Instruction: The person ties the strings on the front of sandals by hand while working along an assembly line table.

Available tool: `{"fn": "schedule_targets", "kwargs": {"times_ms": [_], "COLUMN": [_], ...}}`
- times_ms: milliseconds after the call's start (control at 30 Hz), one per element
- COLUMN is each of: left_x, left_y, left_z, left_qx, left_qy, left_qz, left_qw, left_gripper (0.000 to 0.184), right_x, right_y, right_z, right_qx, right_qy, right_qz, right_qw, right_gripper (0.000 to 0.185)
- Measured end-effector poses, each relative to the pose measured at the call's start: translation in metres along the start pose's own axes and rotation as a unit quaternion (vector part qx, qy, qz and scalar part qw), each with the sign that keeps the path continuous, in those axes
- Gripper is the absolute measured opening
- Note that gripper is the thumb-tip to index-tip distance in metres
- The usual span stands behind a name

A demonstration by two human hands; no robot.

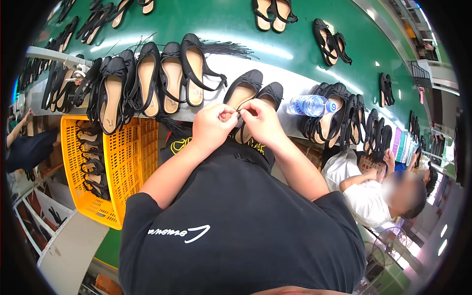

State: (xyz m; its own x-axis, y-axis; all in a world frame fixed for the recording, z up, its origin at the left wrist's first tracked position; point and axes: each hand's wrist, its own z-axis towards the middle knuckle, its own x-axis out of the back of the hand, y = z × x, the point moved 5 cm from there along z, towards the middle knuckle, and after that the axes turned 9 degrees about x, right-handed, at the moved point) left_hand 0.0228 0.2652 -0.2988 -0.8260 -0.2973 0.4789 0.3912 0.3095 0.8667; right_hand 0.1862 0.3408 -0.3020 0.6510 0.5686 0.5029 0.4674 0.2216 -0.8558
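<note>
At the table edge in front of me, a pair of black slingback flats with bows lies with toes pointing away: a left shoe (244,88) and a right shoe (271,92). My left hand (212,125) is closed in a pinch at the heel end of this pair. Close against it, my right hand (264,120) also pinches with thumb and forefinger. Between the fingertips shows a small piece of thin black strap (239,112), partly hidden by the fingers. Whether a buckle is there, I cannot make out.
More black flats (147,73) line the table edge on the left, beside a bundle of black laces (226,48). A water bottle (309,105) lies at right, near more shoes. A yellow crate (123,162) holds shoes below. A person in white (366,196) sits at right.
</note>
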Motion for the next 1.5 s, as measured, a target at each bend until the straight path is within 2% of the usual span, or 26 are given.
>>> {"fn": "schedule_targets", "kwargs": {"times_ms": [33, 67, 100, 167, 300, 433, 500, 533, 567, 633, 667, 733, 867, 900, 967, 1033, 1167, 1200, 1267, 1333, 1367, 1467, 1500], "left_x": [0.000, -0.001, -0.001, -0.001, 0.000, -0.002, -0.003, -0.004, -0.004, -0.002, -0.001, 0.001, 0.001, 0.000, -0.009, -0.021, -0.036, -0.033, -0.035, -0.037, -0.039, -0.042, -0.042], "left_y": [-0.001, -0.002, -0.002, 0.000, 0.002, 0.004, 0.005, 0.005, 0.005, 0.006, 0.008, 0.006, 0.004, 0.003, -0.004, -0.017, -0.026, -0.023, -0.022, -0.022, -0.023, -0.026, -0.028], "left_z": [0.002, 0.003, 0.004, 0.006, 0.008, 0.008, 0.006, 0.005, 0.004, 0.005, 0.006, 0.008, 0.009, 0.010, 0.009, 0.009, 0.013, 0.012, 0.009, 0.008, 0.007, 0.007, 0.007], "left_qx": [0.020, 0.039, 0.038, 0.013, 0.001, -0.012, -0.017, -0.013, -0.010, -0.029, -0.048, -0.063, -0.070, -0.069, -0.046, -0.028, 0.025, 0.025, 0.155, 0.185, 0.214, 0.226, 0.226], "left_qy": [-0.020, -0.041, -0.040, -0.045, -0.053, -0.076, -0.085, -0.093, -0.102, -0.102, -0.101, -0.108, -0.144, -0.144, -0.178, -0.196, -0.228, -0.230, -0.285, -0.302, -0.316, -0.326, -0.325], "left_qz": [-0.027, -0.054, -0.056, -0.068, -0.059, -0.056, -0.052, -0.066, -0.079, -0.085, -0.090, -0.090, -0.114, -0.114, -0.230, -0.274, -0.359, -0.358, -0.421, -0.433, -0.445, -0.460, -0.460], "left_qw": [0.999, 0.997, 0.997, 0.997, 0.997, 0.995, 0.995, 0.993, 0.992, 0.991, 0.990, 0.988, 0.980, 0.980, 0.956, 0.941, 0.905, 0.905, 0.847, 0.829, 0.810, 0.794, 0.795], "left_gripper": [0.016, 0.017, 0.017, 0.017, 0.018, 0.019, 0.019, 0.017, 0.016, 0.015, 0.014, 0.013, 0.009, 0.009, 0.004, 0.003, 0.005, 0.005, 0.004, 0.005, 0.006, 0.006, 0.006], "right_x": [-0.002, -0.007, -0.006, -0.008, -0.006, 0.000, 0.002, 0.001, 0.003, 0.016, 0.016, 0.018, 0.012, 0.009, 0.000, -0.005, -0.001, 0.002, 0.008, 0.014, 0.013, 0.007, 0.006], "right_y": [0.016, 0.025, 0.033, 0.039, 0.041, 0.030, 0.026, 0.029, 0.022, -0.003, -0.002, -0.005, -0.002, 0.007, 0.017, 0.028, 0.025, 0.022, 0.014, 0.000, 0.001, 0.007, 0.010], "right_z": [0.001, 0.003, 0.002, 0.001, 0.000, 0.001, 0.000, 0.000, 0.000, -0.001, -0.001, 0.000, -0.004, -0.006, -0.009, -0.012, -0.014, -0.014, -0.014, -0.017, -0.017, -0.019, -0.019], "right_qx": [-0.021, -0.061, -0.061, -0.068, -0.074, -0.064, 0.017, 0.064, 0.064, 0.155, 0.155, 0.231, 0.234, 0.198, 0.162, 0.095, 0.088, 0.108, 0.128, 0.173, 0.173, 0.172, 0.144], "right_qy": [-0.006, -0.031, -0.031, -0.058, -0.107, -0.126, -0.170, -0.157, -0.157, -0.120, -0.120, -0.070, -0.034, -0.027, -0.019, 0.027, 0.053, 0.056, 0.061, 0.112, 0.113, 0.139, 0.147], "right_qz": [0.107, 0.279, 0.278, 0.440, 0.522, 0.506, 0.383, 0.297, 0.297, 0.098, 0.098, 0.047, 0.052, 0.104, 0.156, 0.264, 0.270, 0.227, 0.184, 0.090, 0.090, 0.099, 0.143], "right_qw": [0.994, 0.958, 0.958, 0.894, 0.843, 0.851, 0.908, 0.940, 0.940, 0.976, 0.976, 0.969, 0.970, 0.974, 0.974, 0.959, 0.957, 0.966, 0.973, 0.974, 0.974, 0.970, 0.968], "right_gripper": [0.014, 0.014, 0.014, 0.014, 0.017, 0.010, 0.009, 0.015, 0.015, 0.013, 0.013, 0.015, 0.013, 0.012, 0.011, 0.012, 0.011, 0.011, 0.011, 0.014, 0.014, 0.017, 0.018]}}
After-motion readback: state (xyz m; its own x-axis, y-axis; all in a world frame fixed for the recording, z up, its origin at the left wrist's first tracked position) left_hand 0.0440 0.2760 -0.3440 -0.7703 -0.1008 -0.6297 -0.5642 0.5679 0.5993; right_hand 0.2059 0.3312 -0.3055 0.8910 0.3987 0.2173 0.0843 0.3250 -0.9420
